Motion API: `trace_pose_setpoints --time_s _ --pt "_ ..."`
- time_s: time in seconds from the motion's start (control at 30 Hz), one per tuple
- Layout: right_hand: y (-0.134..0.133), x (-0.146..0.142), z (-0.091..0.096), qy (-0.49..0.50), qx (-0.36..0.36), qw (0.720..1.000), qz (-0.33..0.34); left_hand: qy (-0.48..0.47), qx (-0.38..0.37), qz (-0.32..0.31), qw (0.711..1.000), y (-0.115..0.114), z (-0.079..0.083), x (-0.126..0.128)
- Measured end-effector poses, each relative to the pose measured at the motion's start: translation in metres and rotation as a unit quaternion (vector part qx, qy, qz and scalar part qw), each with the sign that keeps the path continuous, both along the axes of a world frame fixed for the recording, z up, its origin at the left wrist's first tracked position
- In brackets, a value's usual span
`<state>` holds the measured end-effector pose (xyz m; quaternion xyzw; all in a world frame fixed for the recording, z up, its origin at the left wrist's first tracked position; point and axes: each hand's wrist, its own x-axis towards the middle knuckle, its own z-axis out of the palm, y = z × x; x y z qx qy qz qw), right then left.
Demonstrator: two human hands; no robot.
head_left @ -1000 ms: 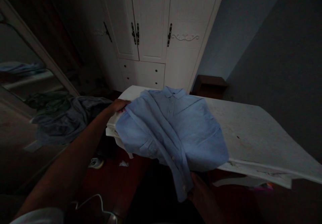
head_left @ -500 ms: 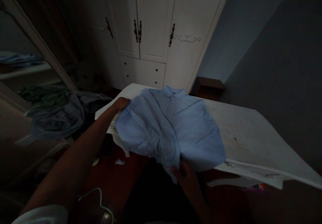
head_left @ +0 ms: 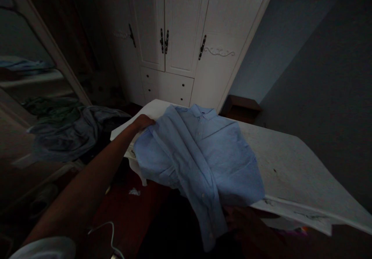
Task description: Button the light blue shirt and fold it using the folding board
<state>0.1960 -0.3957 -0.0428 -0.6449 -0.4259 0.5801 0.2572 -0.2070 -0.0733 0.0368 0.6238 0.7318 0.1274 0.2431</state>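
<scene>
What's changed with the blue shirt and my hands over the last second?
The right hand, raised to the buttoned strip of the blue shirt half a second ago, has dropped down and rightward below its lower edge; its grip is too dark to tell. The strip hangs long off the white table again. The left hand still grips the shirt's left edge, and the shirt stays spread on the table.

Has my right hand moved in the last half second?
Yes. The right hand has shifted right along the near edge of the table, off the button strip of the shirt and lower, beneath its hem.
</scene>
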Motion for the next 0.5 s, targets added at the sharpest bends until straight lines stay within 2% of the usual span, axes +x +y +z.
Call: trace_pose_setpoints --time_s 0.07,0.13,0.23,0.3,0.37,0.5 --pt "0.016 0.006 0.02 -0.04 0.036 0.998 0.026 0.019 -0.021 0.0 1.0 0.0 0.004 0.002" --pt "0.035 0.006 0.047 -0.09 0.092 0.989 0.078 0.026 -0.033 -0.007 0.999 0.0 0.009 0.003" --pt "0.078 -0.01 0.089 -0.111 0.207 0.964 0.128 -0.021 -0.052 0.005 0.998 -0.001 0.016 0.002" --pt "0.121 -0.032 0.108 -0.091 0.292 0.942 0.139 -0.054 -0.069 0.023 0.996 -0.001 0.019 -0.001" --pt "0.175 -0.061 0.117 -0.068 0.339 0.928 0.14 -0.079 -0.084 0.025 0.993 -0.002 0.021 -0.006" --pt "0.294 -0.129 0.115 -0.08 0.35 0.924 0.128 -0.113 -0.104 -0.008 0.988 -0.009 0.021 -0.015"
